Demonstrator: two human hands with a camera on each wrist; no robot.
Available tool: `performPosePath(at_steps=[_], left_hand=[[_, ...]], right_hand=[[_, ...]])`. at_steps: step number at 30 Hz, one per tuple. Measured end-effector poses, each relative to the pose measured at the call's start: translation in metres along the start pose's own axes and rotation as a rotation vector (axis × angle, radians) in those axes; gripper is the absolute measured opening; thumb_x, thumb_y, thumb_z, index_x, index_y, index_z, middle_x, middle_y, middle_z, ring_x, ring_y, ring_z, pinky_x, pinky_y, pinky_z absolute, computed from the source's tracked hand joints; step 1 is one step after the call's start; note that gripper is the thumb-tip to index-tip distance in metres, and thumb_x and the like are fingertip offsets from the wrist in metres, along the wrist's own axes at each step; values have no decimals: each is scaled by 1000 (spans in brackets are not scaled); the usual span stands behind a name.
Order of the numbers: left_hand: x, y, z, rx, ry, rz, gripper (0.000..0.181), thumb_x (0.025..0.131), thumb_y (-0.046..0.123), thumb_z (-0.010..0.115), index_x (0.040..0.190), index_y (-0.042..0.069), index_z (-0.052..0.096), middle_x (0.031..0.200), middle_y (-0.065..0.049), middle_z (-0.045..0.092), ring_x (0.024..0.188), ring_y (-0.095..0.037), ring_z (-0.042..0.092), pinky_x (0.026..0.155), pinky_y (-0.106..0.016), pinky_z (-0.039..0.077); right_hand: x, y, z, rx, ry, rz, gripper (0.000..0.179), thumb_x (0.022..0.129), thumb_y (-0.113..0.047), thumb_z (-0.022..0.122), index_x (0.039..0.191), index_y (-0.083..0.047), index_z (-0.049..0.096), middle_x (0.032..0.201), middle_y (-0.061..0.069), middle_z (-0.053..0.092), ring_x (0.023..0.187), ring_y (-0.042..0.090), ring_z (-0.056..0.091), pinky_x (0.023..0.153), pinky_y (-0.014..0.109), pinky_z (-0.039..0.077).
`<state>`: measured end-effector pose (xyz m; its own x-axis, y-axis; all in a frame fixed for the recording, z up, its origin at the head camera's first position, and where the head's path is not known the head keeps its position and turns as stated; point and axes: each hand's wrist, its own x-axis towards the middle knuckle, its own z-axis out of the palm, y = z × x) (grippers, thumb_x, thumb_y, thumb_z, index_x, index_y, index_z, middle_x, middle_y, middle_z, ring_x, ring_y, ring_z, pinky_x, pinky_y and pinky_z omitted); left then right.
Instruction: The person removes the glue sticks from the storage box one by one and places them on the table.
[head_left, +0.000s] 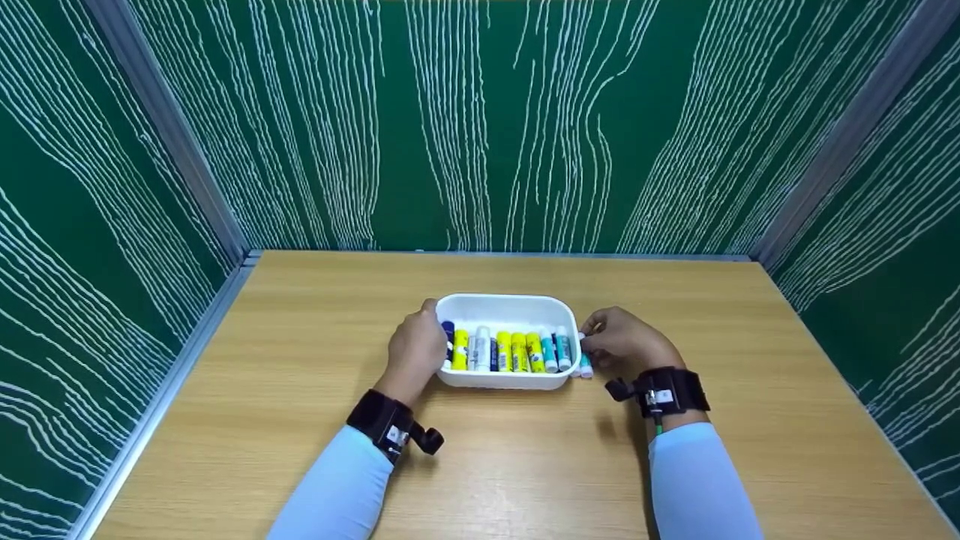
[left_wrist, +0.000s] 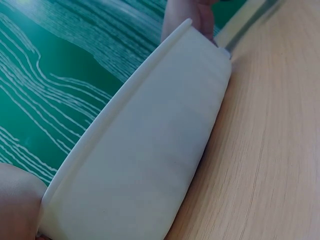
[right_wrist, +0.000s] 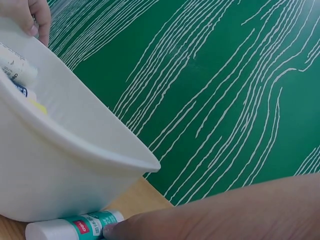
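A white plastic tub [head_left: 499, 381] stands on the table with a row of glue sticks [head_left: 519, 352] inside, in yellow, white, teal and dark blue. My left hand [head_left: 417, 345] grips the tub's left rim. In the left wrist view the tub's side wall [left_wrist: 135, 140] hides most of what that hand does. By the right wall, my right hand [head_left: 622, 337] pinches a teal and white glue stick [right_wrist: 82, 227] lying on the table against the outside of the tub. A second stick seems to lie beside it, mostly hidden.
The wooden table [head_left: 502, 465] runs on all sides of the tub. Green panels [head_left: 420, 135] with white wavy lines close off the back and both sides, with grey metal posts [head_left: 172, 135] at the corners.
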<state>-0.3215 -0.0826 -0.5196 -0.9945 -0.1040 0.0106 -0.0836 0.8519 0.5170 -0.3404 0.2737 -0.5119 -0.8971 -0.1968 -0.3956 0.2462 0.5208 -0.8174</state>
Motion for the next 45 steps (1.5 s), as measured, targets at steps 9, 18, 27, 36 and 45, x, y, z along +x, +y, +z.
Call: performPosePath(at_steps=[9,18,27,36,45], left_hand=[[1,-1,0,4,6,14,49,119,12,49,168,6,50,142,-24,77,117,-33,81,97,-51,69],[-1,1,-1,-13,-13,-13,52,119,13,51,170,6,47,146,-24,75,122,-34,79,102,-51,68],[-1,1,0,-27,-15,-20,51,120,14,50,170,7,47,149,-23,73,127,-33,78,110,-51,65],[0,-2,1,-11,14,5,49,119,12,48,168,9,51,142,-22,78,113,-29,79,96,-50,67],[0,0,0,-14,-9,-18,51,120,13,47,171,10,47,146,-22,76,119,-30,78,102,-50,66]], right_hand=[[-3,1,1,74,4,11,38,106,-20,79,135,-2,66,109,13,68,91,27,63,77,35,56],[-4,-5,-2,2,30,24,35,110,-22,72,137,-2,64,112,14,69,94,28,65,80,35,57],[-16,-36,-7,-273,130,-50,44,112,-29,70,145,0,65,116,23,74,90,30,72,81,39,65],[-20,-60,13,-379,169,-191,42,111,-26,72,145,0,70,121,25,75,95,35,74,78,35,63],[-12,-65,38,-504,160,-189,42,109,-25,78,145,-3,75,127,22,76,107,33,69,95,43,64]])
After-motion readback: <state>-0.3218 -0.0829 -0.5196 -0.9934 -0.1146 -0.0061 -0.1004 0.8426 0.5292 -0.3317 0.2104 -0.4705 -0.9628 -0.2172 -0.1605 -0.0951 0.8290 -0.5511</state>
